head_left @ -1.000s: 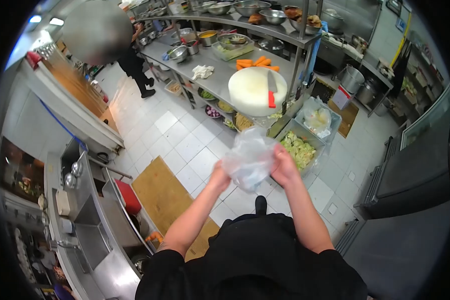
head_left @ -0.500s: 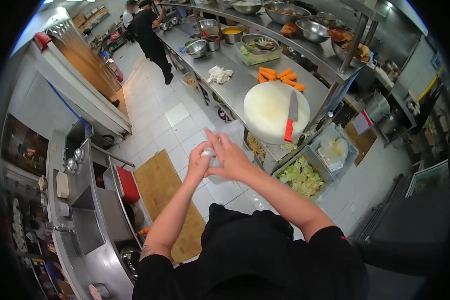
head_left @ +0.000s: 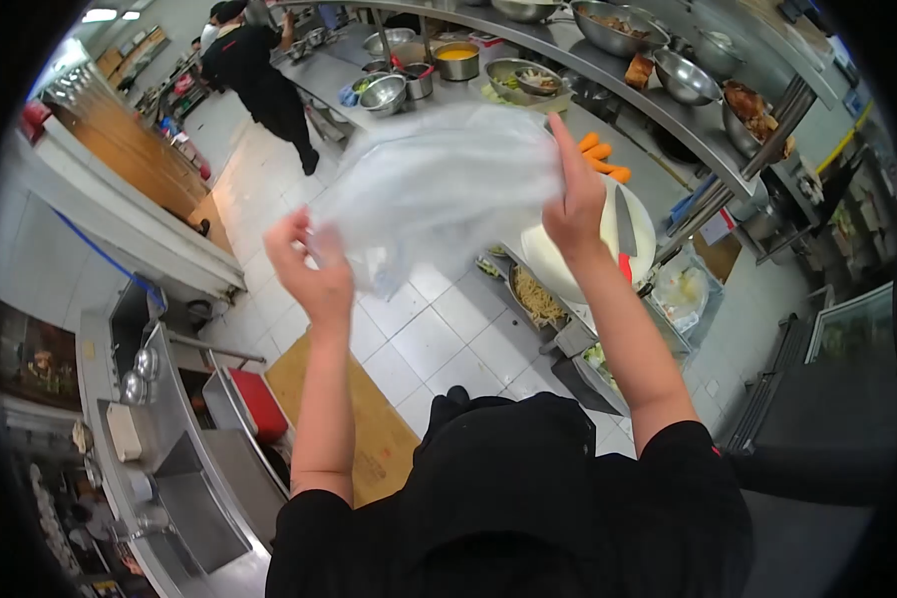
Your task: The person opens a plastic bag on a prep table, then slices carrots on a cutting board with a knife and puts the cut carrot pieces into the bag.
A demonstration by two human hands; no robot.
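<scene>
From afar I see the left hand (head_left: 314, 274) and right hand (head_left: 576, 207), each grip pinching one side of a translucent plastic bag (head_left: 448, 164).

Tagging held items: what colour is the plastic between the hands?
The plastic is translucent, cloudy white; head view.

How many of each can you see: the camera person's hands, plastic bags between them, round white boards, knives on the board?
Left hand and right hand: 2
Plastic bag: 1
Round white board: 1
Knife: 1
Total: 5
</scene>
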